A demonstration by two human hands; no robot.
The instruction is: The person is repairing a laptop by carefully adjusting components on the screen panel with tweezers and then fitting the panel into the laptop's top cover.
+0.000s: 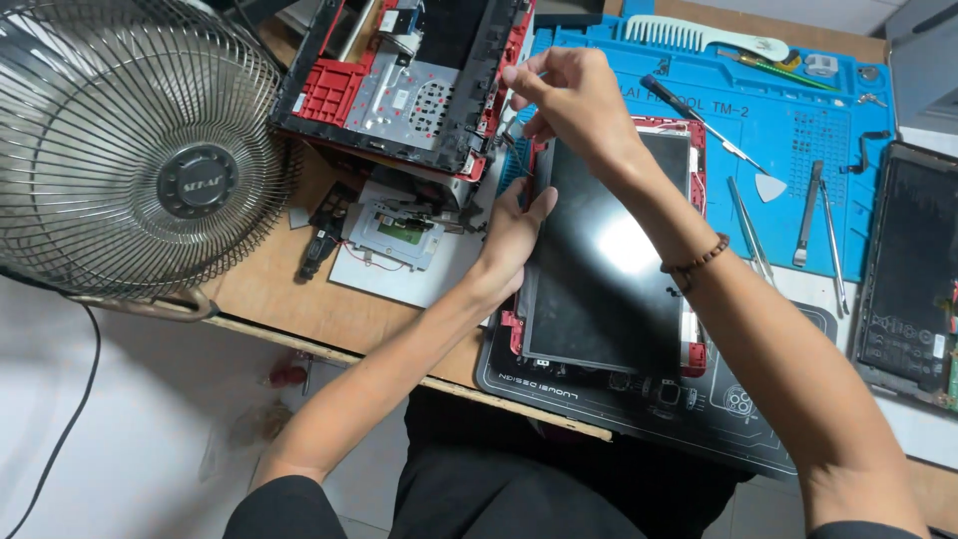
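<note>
Wooden desk (299, 294), viewed from above. Large fan (130, 150) with wire grille at far left, partly overhanging the desk edge. Black mat (699, 414) at the near edge; blue mat (798, 130) behind it, carrying hand tools.

Screen panel (604, 260), dark and glossy, flat on the mats at centre, seated in a red bezel (696, 354) visible at the corners and the right edge. Red-and-black laptop chassis (399, 80), opened and propped at a tilt behind and left of the panel, internal metal plate exposed. Second dark laptop base (913, 279) at far right, partly cut off. Small circuit board (399, 235) on a white sheet just left of the panel.

On the blue mat: screwdriver (699, 115) lying diagonally, triangular pick (770, 187) near its tip, tweezers (833, 235) and metal spudger (806, 215) side by side at right, white comb-like tool (699, 38) along the far edge.

Left hand (514, 235): palm and thumb pressed against the panel's left edge, fingers curled under the frame; grip steady, not fully visible.

Right hand (574, 100): above the panel's upper left corner, fingers pinched together on a thin dark cable (517, 150) leading down to that corner. Beaded bracelet (699, 262) on the right wrist.
</note>
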